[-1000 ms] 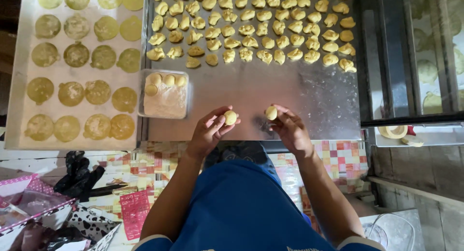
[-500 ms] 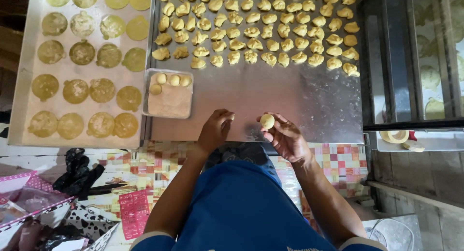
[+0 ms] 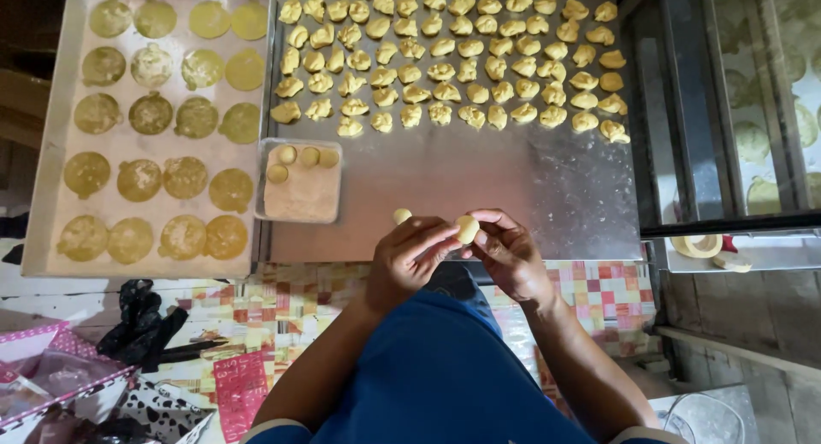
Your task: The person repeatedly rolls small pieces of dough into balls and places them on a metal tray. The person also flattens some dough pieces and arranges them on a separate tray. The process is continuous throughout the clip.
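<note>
Dough ball (image 3: 467, 229), pale yellow, pinched between fingertips of left hand (image 3: 409, 260) and right hand (image 3: 510, 254), over near edge of steel tray (image 3: 513, 170). Looks soft, light, easily dented; best held lightly at its sides. Second ball (image 3: 402, 216) lies loose on tray just beside. Underside of the held ball and both palms are hidden.

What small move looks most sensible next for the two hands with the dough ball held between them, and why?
Probably pinch the dough ball into shape. The left hand and right hand both have fingertips on it above the steel tray. It is round, while the shaped pieces in rows are folded. A second ball sits on the tray beside the left hand.
</note>
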